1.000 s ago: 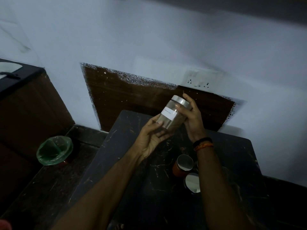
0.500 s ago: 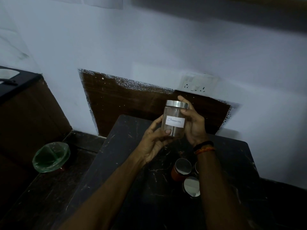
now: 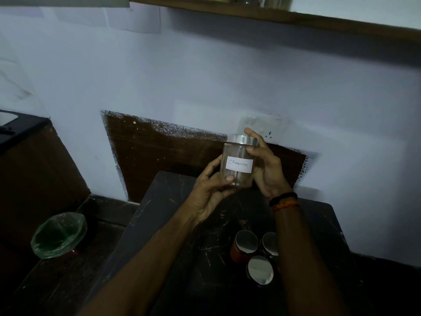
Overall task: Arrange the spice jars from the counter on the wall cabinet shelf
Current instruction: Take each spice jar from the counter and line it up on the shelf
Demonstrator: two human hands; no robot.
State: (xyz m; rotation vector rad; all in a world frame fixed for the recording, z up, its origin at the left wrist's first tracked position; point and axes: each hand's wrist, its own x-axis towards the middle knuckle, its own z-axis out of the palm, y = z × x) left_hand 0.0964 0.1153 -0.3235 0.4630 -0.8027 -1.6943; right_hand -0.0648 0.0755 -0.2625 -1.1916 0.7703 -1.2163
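A clear glass spice jar (image 3: pixel 238 156) with a silver lid and a white label reading "Cinnamon" is upright in the air above the dark counter (image 3: pixel 177 224). My left hand (image 3: pixel 211 192) cups its lower left side. My right hand (image 3: pixel 266 169) grips its right side and lid edge. Three more jars with shiny lids stand on the counter below: one with red contents (image 3: pixel 245 244), one behind it (image 3: pixel 270 242), one nearer me (image 3: pixel 259 270). The brown wall shelf (image 3: pixel 296 18) runs along the top of the view, with things dimly visible on it.
A bin lined with a green bag (image 3: pixel 59 236) sits on the floor at the left. A switch plate (image 3: pixel 268 126) is on the wall behind the jar. A dark unit (image 3: pixel 20 133) stands at the far left. The room is dim.
The jar went from tilted to upright with its label facing me. The view rose, bringing the wall shelf into sight at the top.
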